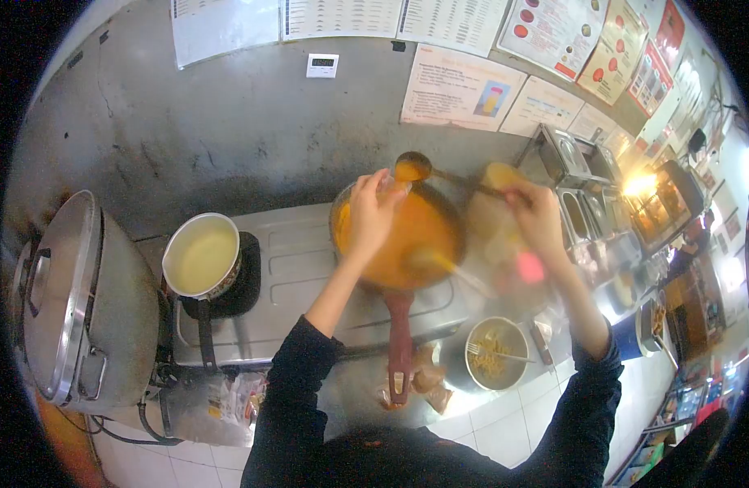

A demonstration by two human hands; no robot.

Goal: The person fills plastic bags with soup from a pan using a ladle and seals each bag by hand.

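My right hand (538, 213) is closed round the handle of a dark ladle (464, 180). The ladle's bowl, with orange sauce in it, is up over the far rim of a frying pan. Beside that bowl, my left hand (369, 213) grips a small clear plastic container (390, 184), mostly hidden by the fingers. Below both hands is the frying pan (399, 313), its long dark-red handle pointing towards me. Thick orange sauce (382, 252) fills it. A blurred utensil with a pale handle (464, 278) rests in the sauce and leans out to the right.
Left of the pan, a small pot (202, 254) of pale yellow liquid sits on a burner. A large lidded metal pot (114, 309) stands far left. At front right is a bowl (473, 376) with noodles and a fork. Metal containers (581, 159) line the back right. Steam blurs the right side.
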